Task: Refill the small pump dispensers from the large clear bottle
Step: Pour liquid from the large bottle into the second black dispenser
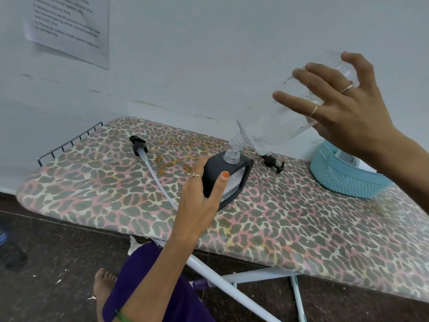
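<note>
Leopard-print ironing board [290,217] carries the small dispenser [228,180], gripped by left hand [199,205]; right hand [348,112] grasps the tilted large bottle [274,123]; mouths should stay aligned, pour slow.

A large clear bottle [276,122], uncapped, hangs tilted steeply at the right of the frame, its threaded neck pointing down-left just above the open mouth of a small dispenser [228,177]. That dispenser, clear inside a black sleeve, stands at centre frame. Two black pump heads lie apart: one with a long white tube [148,163] at centre left, another [272,162] just right of the dispenser.
</note>
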Demonstrator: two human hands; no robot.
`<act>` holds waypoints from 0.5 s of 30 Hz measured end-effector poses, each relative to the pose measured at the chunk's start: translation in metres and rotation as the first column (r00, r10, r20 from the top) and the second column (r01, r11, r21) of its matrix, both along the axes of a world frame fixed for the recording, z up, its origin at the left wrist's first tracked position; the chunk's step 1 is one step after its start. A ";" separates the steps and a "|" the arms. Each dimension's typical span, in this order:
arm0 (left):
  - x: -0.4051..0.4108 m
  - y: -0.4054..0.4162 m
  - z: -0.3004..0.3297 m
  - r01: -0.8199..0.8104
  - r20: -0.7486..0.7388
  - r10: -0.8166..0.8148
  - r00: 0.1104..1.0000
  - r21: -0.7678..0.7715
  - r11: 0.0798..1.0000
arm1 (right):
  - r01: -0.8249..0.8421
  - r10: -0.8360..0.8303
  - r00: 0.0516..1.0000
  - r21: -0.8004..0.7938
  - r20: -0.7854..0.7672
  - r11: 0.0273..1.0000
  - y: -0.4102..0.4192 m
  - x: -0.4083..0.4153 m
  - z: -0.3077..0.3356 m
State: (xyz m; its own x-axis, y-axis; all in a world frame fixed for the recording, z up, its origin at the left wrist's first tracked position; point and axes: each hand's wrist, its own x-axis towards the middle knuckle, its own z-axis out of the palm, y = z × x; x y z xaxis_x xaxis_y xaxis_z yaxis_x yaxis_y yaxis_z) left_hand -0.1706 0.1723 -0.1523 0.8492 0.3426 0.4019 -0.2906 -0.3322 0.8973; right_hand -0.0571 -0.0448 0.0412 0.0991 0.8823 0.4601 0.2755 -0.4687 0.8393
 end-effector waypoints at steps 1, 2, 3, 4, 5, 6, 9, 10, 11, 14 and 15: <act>0.000 0.000 0.000 0.001 0.002 -0.001 1.000 -0.003 1.000 | 0.003 -0.003 1.000 -0.003 -0.003 1.000 0.000 0.000 0.001; 0.001 0.000 0.000 0.002 0.006 -0.002 1.000 -0.003 1.000 | 0.005 -0.005 1.000 -0.007 -0.007 1.000 0.001 -0.001 0.002; 0.001 0.000 0.000 0.003 0.007 -0.003 1.000 -0.005 1.000 | 0.005 -0.006 1.000 -0.009 -0.011 1.000 0.001 -0.001 0.002; 0.001 0.000 0.000 0.003 0.008 -0.003 1.000 -0.008 1.000 | 0.005 -0.005 1.000 -0.010 -0.014 1.000 0.002 -0.002 0.003; 0.002 -0.001 0.000 0.001 0.008 -0.001 1.000 -0.007 1.000 | 0.005 -0.005 1.000 -0.011 -0.018 1.000 0.002 -0.003 0.003; 0.001 -0.001 0.000 -0.002 0.009 0.002 1.000 -0.005 1.000 | 0.006 -0.006 1.000 -0.012 -0.020 1.000 0.003 -0.003 0.003; 0.002 0.000 -0.001 0.000 0.003 0.000 1.000 -0.008 1.000 | 0.013 -0.013 1.000 -0.017 -0.019 1.000 0.004 -0.004 0.004; 0.002 0.000 -0.001 -0.001 0.001 0.001 1.000 -0.008 1.000 | 0.015 -0.015 1.000 -0.020 -0.016 1.000 0.005 -0.004 0.005; 0.002 0.000 -0.001 -0.003 -0.001 0.003 1.000 -0.008 1.000 | 0.016 -0.016 1.000 -0.023 -0.009 1.000 0.005 -0.004 0.005; 0.002 -0.001 -0.002 -0.005 -0.007 0.005 1.000 -0.015 1.000 | 0.014 -0.013 1.000 -0.027 0.014 1.000 0.006 -0.004 0.006; 0.002 -0.001 -0.002 -0.004 -0.006 0.004 1.000 -0.014 1.000 | 0.012 -0.012 1.000 -0.026 0.024 1.000 0.007 -0.004 0.007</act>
State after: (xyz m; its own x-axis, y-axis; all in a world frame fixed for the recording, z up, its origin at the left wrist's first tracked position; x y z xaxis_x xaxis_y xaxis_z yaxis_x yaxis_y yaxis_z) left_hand -0.1683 0.1717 -0.1541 0.8498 0.3521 0.3922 -0.2842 -0.3205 0.9036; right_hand -0.0612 -0.0382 0.0478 0.0988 0.8930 0.4391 0.2497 -0.4494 0.8577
